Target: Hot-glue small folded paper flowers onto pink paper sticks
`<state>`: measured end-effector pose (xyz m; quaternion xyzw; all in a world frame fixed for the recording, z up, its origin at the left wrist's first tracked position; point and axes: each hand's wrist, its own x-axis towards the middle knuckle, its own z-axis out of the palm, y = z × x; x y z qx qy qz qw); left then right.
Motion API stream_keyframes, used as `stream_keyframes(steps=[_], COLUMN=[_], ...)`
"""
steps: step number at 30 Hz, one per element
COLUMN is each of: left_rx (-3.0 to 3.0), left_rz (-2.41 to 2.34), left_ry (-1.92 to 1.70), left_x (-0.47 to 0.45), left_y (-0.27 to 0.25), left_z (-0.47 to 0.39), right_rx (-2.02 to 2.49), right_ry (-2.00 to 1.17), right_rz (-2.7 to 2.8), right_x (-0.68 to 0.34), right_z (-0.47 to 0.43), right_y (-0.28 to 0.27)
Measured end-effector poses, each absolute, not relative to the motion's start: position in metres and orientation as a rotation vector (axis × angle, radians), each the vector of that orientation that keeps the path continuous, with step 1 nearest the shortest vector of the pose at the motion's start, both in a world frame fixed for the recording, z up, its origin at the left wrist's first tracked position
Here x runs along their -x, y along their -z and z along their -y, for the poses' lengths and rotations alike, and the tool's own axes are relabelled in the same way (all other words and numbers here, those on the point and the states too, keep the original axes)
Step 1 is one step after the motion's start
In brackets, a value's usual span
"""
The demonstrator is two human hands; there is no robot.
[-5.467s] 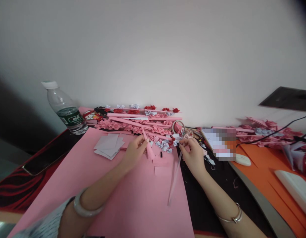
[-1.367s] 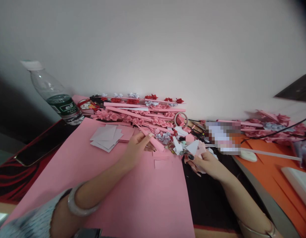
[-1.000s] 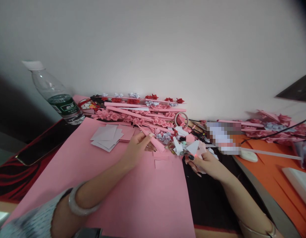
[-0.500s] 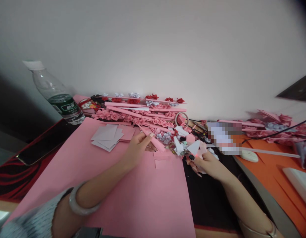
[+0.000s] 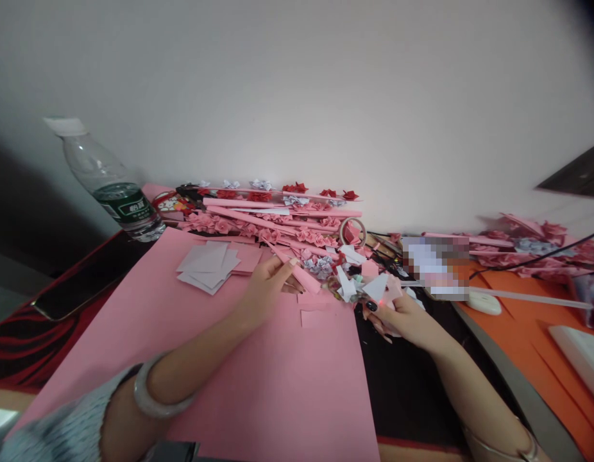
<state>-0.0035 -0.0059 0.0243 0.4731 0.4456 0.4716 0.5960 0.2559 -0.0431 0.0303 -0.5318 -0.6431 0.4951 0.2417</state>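
Between the thumb and fingers of my left hand (image 5: pixel 272 279) is a rolled pink paper cone (image 5: pixel 303 276), slanting down to the right above a large pink sheet (image 5: pixel 258 385). My right hand (image 5: pixel 398 317) is closed over the heap of paper scraps (image 5: pixel 347 289) at the sheet's right edge. Pale paper shows around its curled fingers, but what they grip is hidden. Beside the fingers are a dark oval piece (image 5: pixel 371 306) and a small red glow. Small pink paper pieces (image 5: pixel 315 317) lie below the cone, and white paper squares (image 5: pixel 208 266) are stacked left of my left hand.
Pink, red and white paper flowers (image 5: pixel 278 228) line the wall, with a tape roll (image 5: pixel 353 232) at their right end. A water bottle (image 5: pixel 126 202) and a phone (image 5: pixel 80 289) are on the left. A white mouse (image 5: pixel 484 303) rests on orange paper (image 5: pixel 523 333) at right.
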Motion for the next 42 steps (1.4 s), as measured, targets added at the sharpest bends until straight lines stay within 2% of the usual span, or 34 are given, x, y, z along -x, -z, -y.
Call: stream_keyframes(steps=[18, 42], left_rx=[-1.112, -1.121], left_rz=[-1.013, -0.996], left_ry=[-1.159, -1.182], left_x=[0.002, 0.003], left_y=[-0.027, -0.028], left_z=[0.006, 0.007], right_rx=[1.36, 1.35], right_ry=[-1.254, -1.296], right_rz=[1.754, 1.756], right_x=[-0.261, -0.255], right_z=[0.042, 0.044], right_y=[-0.02, -0.03])
